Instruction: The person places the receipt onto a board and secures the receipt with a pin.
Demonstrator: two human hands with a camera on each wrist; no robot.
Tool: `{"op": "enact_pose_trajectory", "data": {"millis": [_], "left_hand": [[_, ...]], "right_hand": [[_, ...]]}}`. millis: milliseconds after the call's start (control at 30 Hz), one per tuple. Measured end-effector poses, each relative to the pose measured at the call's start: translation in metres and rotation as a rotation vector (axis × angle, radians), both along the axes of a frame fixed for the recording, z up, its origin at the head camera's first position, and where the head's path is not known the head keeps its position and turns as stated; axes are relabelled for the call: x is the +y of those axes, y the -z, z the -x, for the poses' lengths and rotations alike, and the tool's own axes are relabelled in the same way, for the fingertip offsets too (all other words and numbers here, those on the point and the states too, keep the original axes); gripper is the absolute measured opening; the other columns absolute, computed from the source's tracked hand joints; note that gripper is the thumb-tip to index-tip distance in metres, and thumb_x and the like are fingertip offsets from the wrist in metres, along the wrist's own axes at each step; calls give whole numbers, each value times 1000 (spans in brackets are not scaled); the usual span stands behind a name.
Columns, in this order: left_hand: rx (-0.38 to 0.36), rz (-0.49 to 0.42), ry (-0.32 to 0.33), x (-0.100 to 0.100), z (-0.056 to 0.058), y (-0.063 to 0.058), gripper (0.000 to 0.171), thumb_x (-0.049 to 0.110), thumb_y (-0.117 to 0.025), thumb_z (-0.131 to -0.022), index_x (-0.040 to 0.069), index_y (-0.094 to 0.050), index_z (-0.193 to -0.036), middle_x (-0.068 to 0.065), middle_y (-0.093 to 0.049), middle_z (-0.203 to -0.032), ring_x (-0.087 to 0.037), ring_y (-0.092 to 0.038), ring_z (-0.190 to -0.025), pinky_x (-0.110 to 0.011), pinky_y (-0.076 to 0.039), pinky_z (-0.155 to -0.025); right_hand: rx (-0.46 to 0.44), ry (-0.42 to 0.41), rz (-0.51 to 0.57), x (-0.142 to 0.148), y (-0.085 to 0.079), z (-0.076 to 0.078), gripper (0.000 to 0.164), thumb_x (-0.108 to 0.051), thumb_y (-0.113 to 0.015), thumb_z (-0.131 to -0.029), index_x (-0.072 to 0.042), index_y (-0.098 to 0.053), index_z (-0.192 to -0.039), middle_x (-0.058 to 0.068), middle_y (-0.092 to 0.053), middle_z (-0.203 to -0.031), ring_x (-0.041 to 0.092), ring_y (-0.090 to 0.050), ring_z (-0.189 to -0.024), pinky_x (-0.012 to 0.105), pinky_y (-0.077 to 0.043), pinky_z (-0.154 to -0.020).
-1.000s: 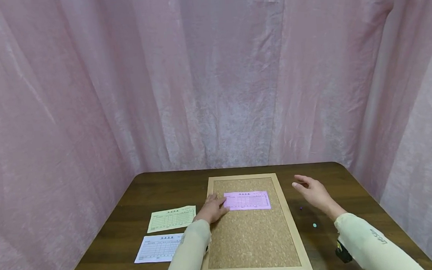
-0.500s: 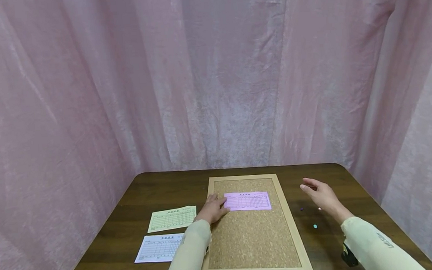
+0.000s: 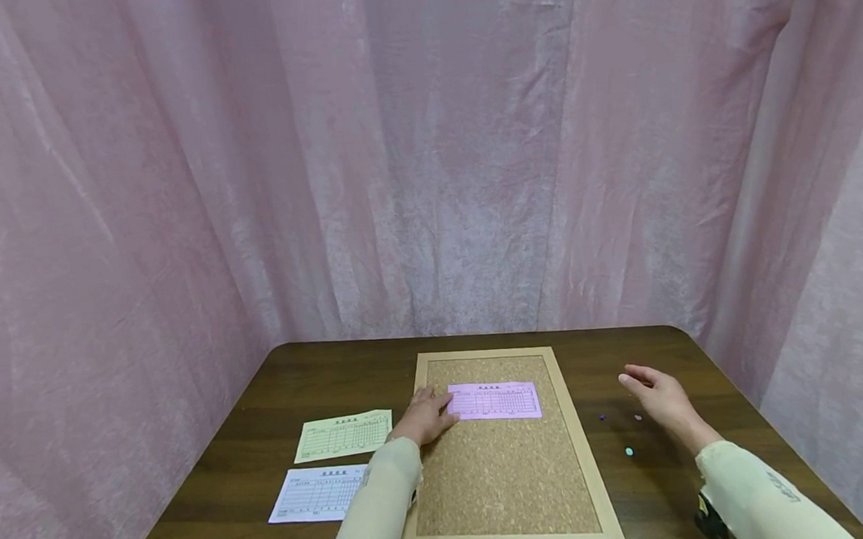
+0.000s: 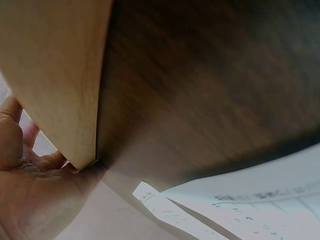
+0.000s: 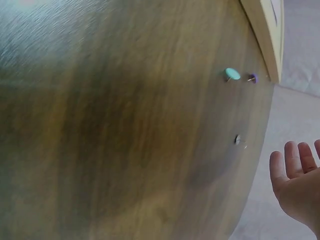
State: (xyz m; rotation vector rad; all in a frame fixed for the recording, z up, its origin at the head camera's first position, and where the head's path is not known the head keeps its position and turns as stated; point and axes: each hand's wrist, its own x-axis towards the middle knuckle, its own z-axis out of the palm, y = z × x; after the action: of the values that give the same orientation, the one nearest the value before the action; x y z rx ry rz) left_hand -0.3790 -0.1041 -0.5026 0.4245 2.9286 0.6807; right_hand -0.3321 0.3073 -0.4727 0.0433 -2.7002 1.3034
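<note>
My left hand [image 3: 424, 419] rests on the left side of a wood-framed corkboard [image 3: 506, 481], its fingers at the left end of a pink printed slip [image 3: 495, 401] lying on the cork. In the left wrist view, the left hand [image 4: 42, 190] is partly behind the board's frame [image 4: 65, 75]. Over the table right of the board hovers my right hand [image 3: 660, 400], fingers relaxed, nothing visibly held. Near it lie a purple thumbtack [image 3: 602, 417], a pale thumbtack [image 3: 638, 417] and a teal thumbtack [image 3: 629, 451]. The right wrist view shows the teal thumbtack [image 5: 232, 74] with its point down.
Left of the board, a yellow-green slip [image 3: 345, 437] and a white slip [image 3: 315, 495] lie on the dark wooden table [image 3: 223, 518]. My left sleeve covers part of the white slip. Pink curtains [image 3: 461, 150] hang behind the table and along both sides.
My right hand has moved to the right and toward me, away from the board, uncovering the pale thumbtack. The left hand and the pink slip have stayed in place.
</note>
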Motion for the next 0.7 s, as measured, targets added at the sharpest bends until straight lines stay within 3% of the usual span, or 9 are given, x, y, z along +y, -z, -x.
{"op": "enact_pose_trajectory", "data": {"millis": [333, 700], "left_hand": [[-11, -6, -1, 0, -1, -1, 52, 34, -60, -100, 10, -52, -145, -25, -29, -157, -40, -17, -148, -53, -19, -117], [1, 0, 6, 0, -1, -3, 52, 32, -59, -100, 9, -51, -145, -26, -28, -157, -41, -17, -148, -53, -18, -117]], "right_hand": [[-65, 11, 83, 11, 11, -5, 66, -39, -50, -104, 12, -38, -145, 34, -39, -146, 50, -37, -134, 58, -36, -105], [-88, 31, 75, 19, 18, -10, 64, -35, -55, -103, 13, -40, -143, 34, -39, -146, 49, -34, -136, 57, -33, -107]]}}
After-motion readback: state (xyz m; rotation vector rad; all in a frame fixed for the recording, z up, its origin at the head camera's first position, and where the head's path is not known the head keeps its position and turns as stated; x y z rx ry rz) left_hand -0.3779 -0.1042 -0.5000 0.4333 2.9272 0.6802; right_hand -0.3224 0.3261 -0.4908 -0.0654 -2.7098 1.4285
